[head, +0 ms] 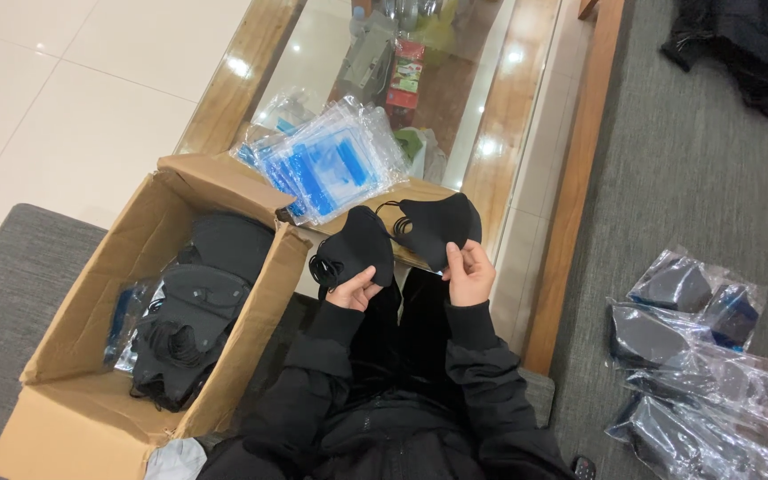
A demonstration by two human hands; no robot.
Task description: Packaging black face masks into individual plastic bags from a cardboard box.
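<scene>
**Two black masks held up, one per hand**

Two black face masks were held above the lap, side by side, near edges overlapping or just touching; which could not be told. The left mask point(359, 247) was pinched at its lower edge by the left hand point(355, 291), thumb on the front, fingers closed behind. The right mask point(436, 228) was gripped at its 6 o'clock edge by the right hand point(469, 273), fingers curled shut on the fabric.

Handling, as judged: very light, soft, limp fabric with a moulded curve; not fragile, not slippery. Ear loops were seen bunched at the left mask's 9 o'clock side and could snag. The best hold was judged to be an edge pinch, as used.

Relative to the fingers: each mask stood up and away from its fingertips, toward 12 o'clock, body hanging free.

Outward: a stack of clear and blue plastic bags point(326, 164) lay at 11 o'clock on a glass-topped table point(491, 107). An open cardboard box point(91, 356) with more black masks point(193, 311) sat at 8 o'clock. Bagged masks point(691, 356) lay well apart at 4 o'clock on a grey cushion point(695, 160).
</scene>
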